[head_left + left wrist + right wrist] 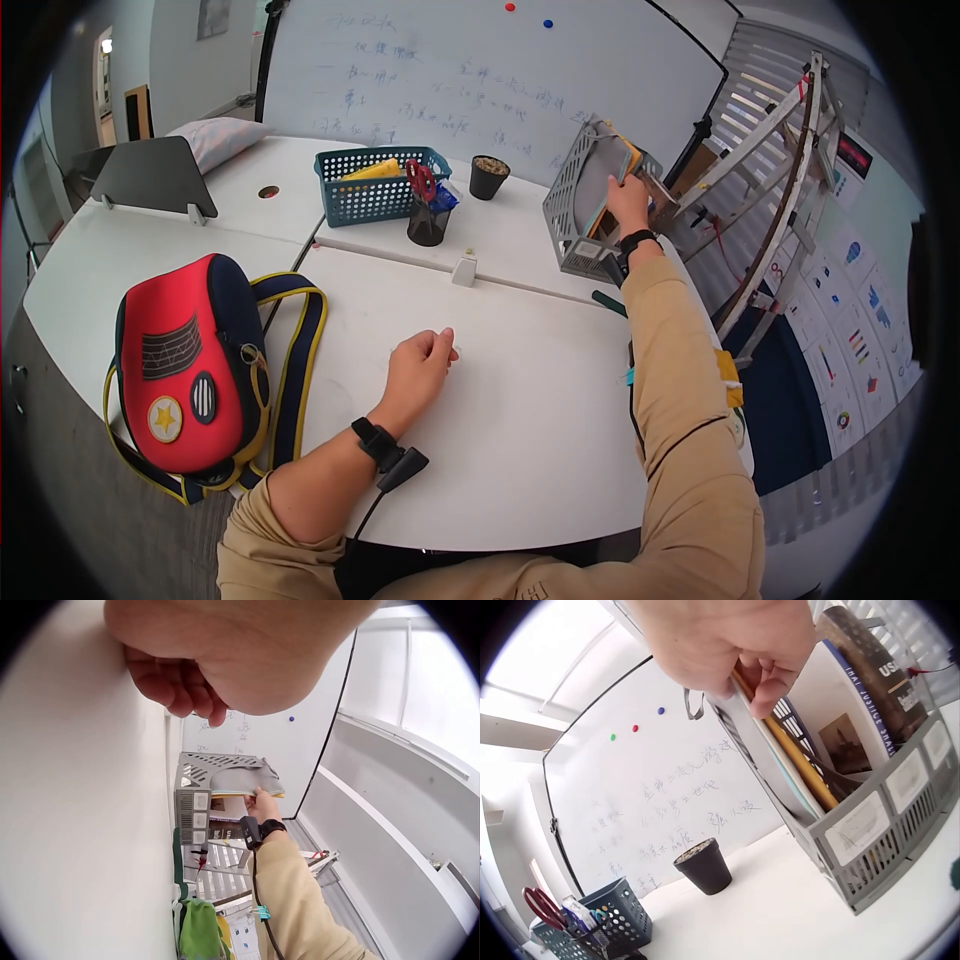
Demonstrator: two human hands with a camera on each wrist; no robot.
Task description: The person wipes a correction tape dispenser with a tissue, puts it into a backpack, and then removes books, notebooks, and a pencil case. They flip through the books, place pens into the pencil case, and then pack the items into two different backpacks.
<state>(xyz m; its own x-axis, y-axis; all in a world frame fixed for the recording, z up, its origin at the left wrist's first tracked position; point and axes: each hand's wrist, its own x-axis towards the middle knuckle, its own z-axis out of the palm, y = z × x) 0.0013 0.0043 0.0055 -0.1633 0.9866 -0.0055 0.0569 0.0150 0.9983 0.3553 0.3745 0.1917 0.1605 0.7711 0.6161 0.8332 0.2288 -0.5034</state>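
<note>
My right hand (628,203) reaches to the grey slotted file rack (566,222) at the table's back right. Its thumb and fingers pinch the top edges of thin folders, a grey one (241,780) and a yellow one (801,765), whose lower ends sit inside the rack. Beside them in the rack stand a white-covered book (844,712) and a dark book (874,671) marked "USA". My left hand (418,368) rests on the white table (500,420) with loosely curled fingers (180,694), holding nothing.
Left on the table lies a red and navy backpack (185,340). Toward the back stand a teal basket (350,208), a mesh pen cup (428,230) with red scissors, and a black plant pot (488,182). A ladder (760,160) leans right of the rack, near a whiteboard (440,70).
</note>
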